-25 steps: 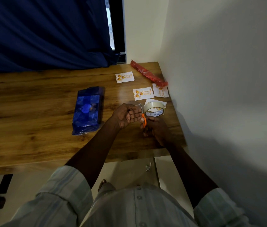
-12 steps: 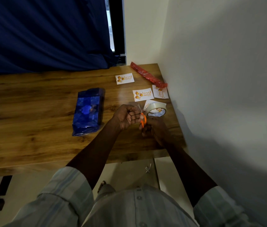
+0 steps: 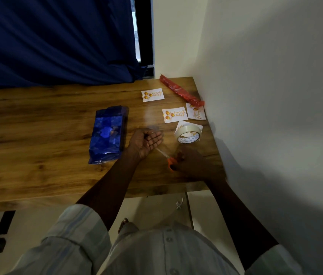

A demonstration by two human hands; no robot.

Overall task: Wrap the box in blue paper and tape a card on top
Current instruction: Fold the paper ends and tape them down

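Observation:
The box, wrapped in shiny blue paper, lies on the wooden table left of my hands. My left hand is turned palm up beside it, fingers curled, pinching a blurred strip of clear tape at the fingertips. My right hand grips orange-handled scissors near the table's front edge, blades pointing toward the left hand. The tape roll rests on one white card. Three more cards lie behind it.
A red roll of paper lies at the back right against the white wall. A dark blue curtain hangs behind the table. A scrap of paper lies on the floor below the table edge.
The scissors and my right hand have dropped away from the tape roll toward the front edge. My left hand has pulled left, apart from the roll, which now sits alone on the card.

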